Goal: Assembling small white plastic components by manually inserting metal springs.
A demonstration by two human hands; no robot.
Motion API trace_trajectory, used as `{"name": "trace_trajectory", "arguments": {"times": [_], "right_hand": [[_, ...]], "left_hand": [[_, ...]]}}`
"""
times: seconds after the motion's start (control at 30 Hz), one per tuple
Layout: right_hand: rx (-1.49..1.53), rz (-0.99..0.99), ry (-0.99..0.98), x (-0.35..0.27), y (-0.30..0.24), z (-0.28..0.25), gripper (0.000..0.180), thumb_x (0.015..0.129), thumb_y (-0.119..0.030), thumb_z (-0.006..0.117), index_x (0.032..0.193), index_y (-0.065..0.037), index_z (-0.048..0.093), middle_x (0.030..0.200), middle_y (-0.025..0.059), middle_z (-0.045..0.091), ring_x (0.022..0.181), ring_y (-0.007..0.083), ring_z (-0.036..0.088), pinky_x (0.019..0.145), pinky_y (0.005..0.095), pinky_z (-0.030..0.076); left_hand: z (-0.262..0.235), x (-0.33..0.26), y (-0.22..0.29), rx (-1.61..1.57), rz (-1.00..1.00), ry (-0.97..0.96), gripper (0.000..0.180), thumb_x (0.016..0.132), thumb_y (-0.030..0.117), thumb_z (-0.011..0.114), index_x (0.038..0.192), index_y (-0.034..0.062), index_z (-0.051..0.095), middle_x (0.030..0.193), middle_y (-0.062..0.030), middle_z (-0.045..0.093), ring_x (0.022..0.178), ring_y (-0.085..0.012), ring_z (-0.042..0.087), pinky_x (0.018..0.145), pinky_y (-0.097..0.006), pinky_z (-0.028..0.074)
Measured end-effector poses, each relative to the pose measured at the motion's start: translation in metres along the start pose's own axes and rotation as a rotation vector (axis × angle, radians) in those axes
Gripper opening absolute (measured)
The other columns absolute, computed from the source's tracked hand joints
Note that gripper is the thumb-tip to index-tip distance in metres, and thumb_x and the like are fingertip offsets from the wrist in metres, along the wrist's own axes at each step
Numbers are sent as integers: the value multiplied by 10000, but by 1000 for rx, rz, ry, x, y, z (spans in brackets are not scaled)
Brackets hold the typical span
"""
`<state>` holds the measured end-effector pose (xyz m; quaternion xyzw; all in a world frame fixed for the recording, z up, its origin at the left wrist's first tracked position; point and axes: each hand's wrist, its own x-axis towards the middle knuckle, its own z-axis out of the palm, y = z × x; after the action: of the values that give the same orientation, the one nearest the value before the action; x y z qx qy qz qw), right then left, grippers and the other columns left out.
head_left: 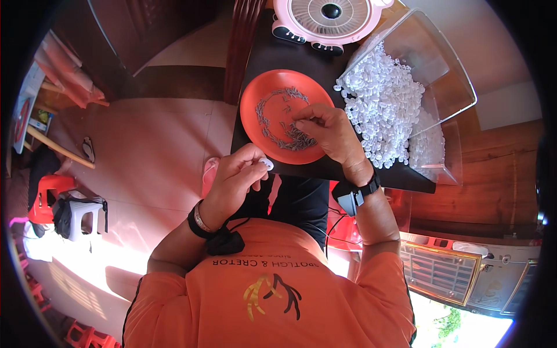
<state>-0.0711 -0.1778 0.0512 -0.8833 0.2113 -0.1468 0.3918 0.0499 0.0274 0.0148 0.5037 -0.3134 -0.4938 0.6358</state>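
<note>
Dark table [255, 61] at one o'clock; left hand [237, 177] pinches a glossy, rounded white piece [266, 162]; right hand [329, 130] nearly closed, hold unclear.

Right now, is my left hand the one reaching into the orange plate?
No, your right hand is over the orange plate, while your left hand holds a white piece.

Pink fan [331, 22] on dark table [259, 55], red stool [42, 203] near white stool [85, 214] on tiled floor [151, 139]

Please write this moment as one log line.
left hand: holding small white piece; right hand: over orange plate with grey pieces; clear bin: white pieces
</note>
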Motion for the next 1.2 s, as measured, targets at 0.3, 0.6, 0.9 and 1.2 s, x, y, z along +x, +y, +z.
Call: {"name": "trace_trajectory", "arguments": {"times": [0.3,0.6,0.9,1.2], "right_hand": [[571,280,1,-7,-17,-2,174,899,-181,640,918,-10,665,786,59,678,662,105,637,634,231,523],[566,223,34,-12,-21,2,269,941,-275,586,819,-40,635,676,-4,599,577,61,526,553,203,432],[428,1,-86,-34,-42,8,290,944,-261,584,816,-3,619,669,-9,541,626,58,480,569,229,417],[548,18,-48,-38,-43,15,278,922,-245,616,804,7,612,661,-1,530,625,60,474,559,233,411]], "left_hand": [[8,7,11,80,125,46,197,915,213,532,861,25,551,653,6,515,568,-45,449,514,-203,355],[18,24,16,124,221,11,213,913,230,536,833,33,519,632,25,452,550,-31,383,494,-211,317],[22,23,14,170,251,-65,228,944,227,509,859,16,499,619,26,415,565,-42,352,502,-225,294],[22,17,17,149,205,-45,245,954,269,506,884,35,519,637,17,456,559,-47,396,507,-215,316]]}}
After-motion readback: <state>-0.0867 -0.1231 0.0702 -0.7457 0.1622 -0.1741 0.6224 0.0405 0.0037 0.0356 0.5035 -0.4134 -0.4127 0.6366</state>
